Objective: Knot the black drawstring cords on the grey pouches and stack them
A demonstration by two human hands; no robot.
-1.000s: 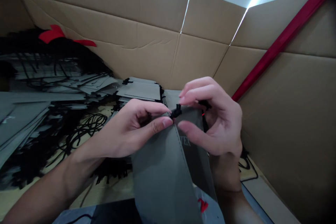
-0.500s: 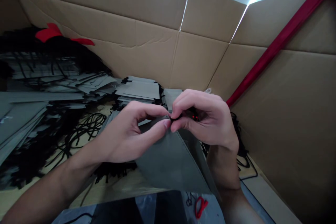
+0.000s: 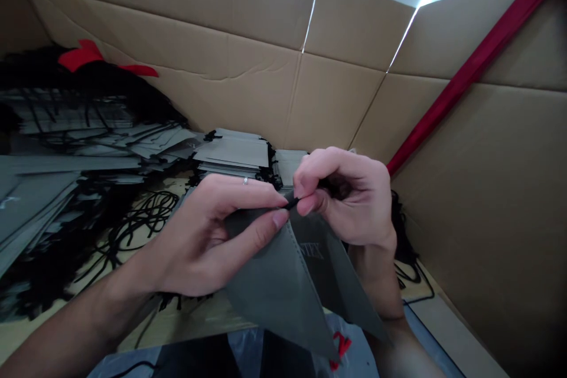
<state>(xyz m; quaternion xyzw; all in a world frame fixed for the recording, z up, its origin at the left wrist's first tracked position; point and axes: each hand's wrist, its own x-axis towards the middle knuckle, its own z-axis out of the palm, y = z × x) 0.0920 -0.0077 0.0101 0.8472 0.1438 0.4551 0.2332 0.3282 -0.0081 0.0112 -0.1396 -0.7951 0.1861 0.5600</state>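
Note:
A grey stitched pouch (image 3: pixel 281 283) hangs below my hands, a dotted seam along its edge and pale letters on the panel behind. My left hand (image 3: pixel 212 230) pinches its top corner between thumb and forefinger, a ring on one finger. From that corner a short black cord (image 3: pixel 292 204) sticks out. My right hand (image 3: pixel 349 195) is closed, with thumb and forefinger gripping the cord's other end. The fingertips of both hands are slightly apart, and the curled fingers of the right hand hide part of whatever lies in its palm.
Stacks of grey pouches (image 3: pixel 234 150) with black cord ends stand behind and to the left. Loose black cords (image 3: pixel 150 212) lie on the table at left, others at right (image 3: pixel 411 271). Cardboard walls (image 3: pixel 199 41) enclose the back and right. Small red-handled scissors (image 3: pixel 341 345) lie low, partly covered.
My hands have drawn slightly apart, baring more black cord between them. The pouch has swung lower and its lettered panel now shows.

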